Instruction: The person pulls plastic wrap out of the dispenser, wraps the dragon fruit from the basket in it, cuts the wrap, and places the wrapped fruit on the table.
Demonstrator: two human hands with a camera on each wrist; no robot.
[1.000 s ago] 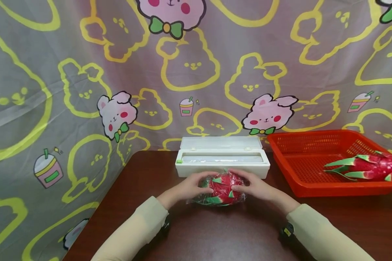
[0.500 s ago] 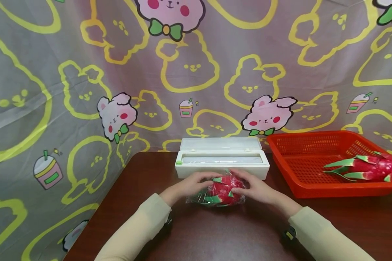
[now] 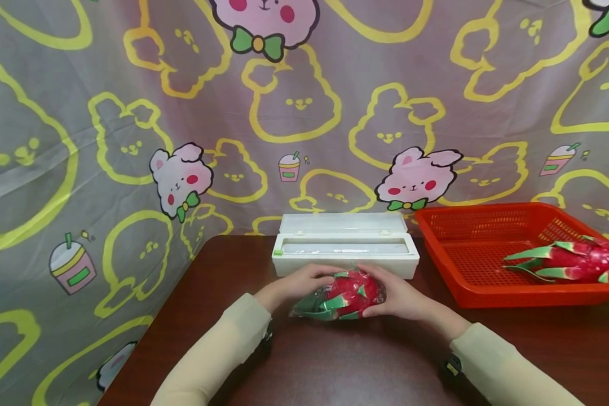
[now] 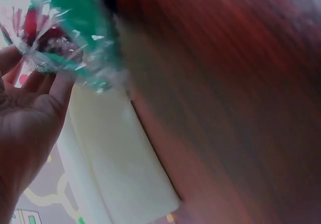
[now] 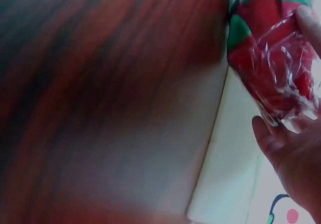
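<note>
A red dragon fruit [image 3: 354,290] with green-tipped scales, wrapped in clear plastic film [image 3: 304,307], is held between both hands just in front of a white cling film box. My left hand [image 3: 303,282] holds the wrapped fruit at its left and back, and the left wrist view shows its fingers against the crinkled film [image 4: 95,66]. On the other end, my right hand [image 3: 405,296] grips the fruit with the thumb in front and the fingers behind. In the right wrist view, film clings tightly round the red body [image 5: 271,48].
The white cling film box [image 3: 345,265] stands at the back of the brown table [image 3: 365,366], its clear lid [image 3: 342,223] raised. To the right is a red plastic basket [image 3: 479,296] with another dragon fruit [image 3: 578,262] in it. A patterned curtain [image 3: 335,73] hangs behind.
The wrapped dragon fruit has turned slightly in the hands. My right thumb has shifted lower on its front, and my left thumb has moved up off the front.
</note>
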